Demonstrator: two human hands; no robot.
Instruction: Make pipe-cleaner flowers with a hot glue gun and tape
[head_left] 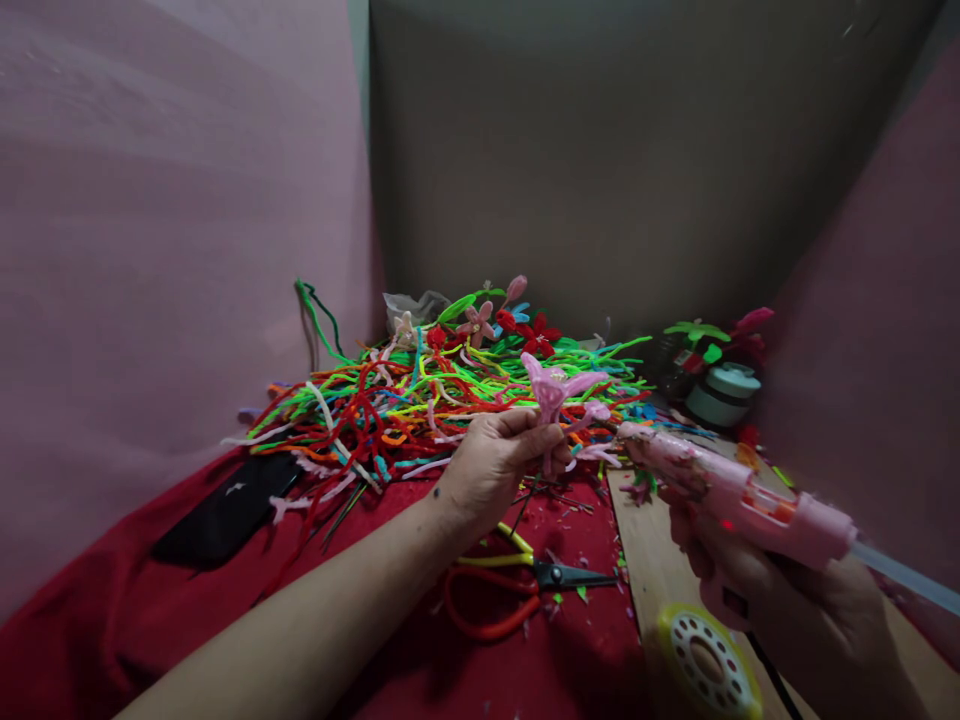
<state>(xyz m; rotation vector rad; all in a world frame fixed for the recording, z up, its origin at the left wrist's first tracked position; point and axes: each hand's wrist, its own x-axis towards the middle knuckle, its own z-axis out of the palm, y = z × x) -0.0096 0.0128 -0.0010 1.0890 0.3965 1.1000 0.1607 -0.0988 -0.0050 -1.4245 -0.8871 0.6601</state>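
Observation:
A pink pipe-cleaner flower (553, 385) stands upright in the pinched fingers of my left hand (502, 460). A smaller pink piece (595, 413) juts out to its right. My right hand (780, 590) is wrapped round the handle of a pink glue gun (750, 500), with a red light on its side and a clear glue stick (904, 578) coming out of its rear. The gun's nozzle points left and is close to the small pink piece; whether they touch I cannot tell. Below my left hand lie scissors (499, 600) with red and yellow handles.
A heap of colourful pipe cleaners (390, 390) fills the back, with finished flowers (540, 335) on top. A black phone (229, 510) lies at left on the red cloth (247, 620). At right are a lidded jar (724, 393), a wooden board (652, 540) and a yellow-rimmed disc (707, 660).

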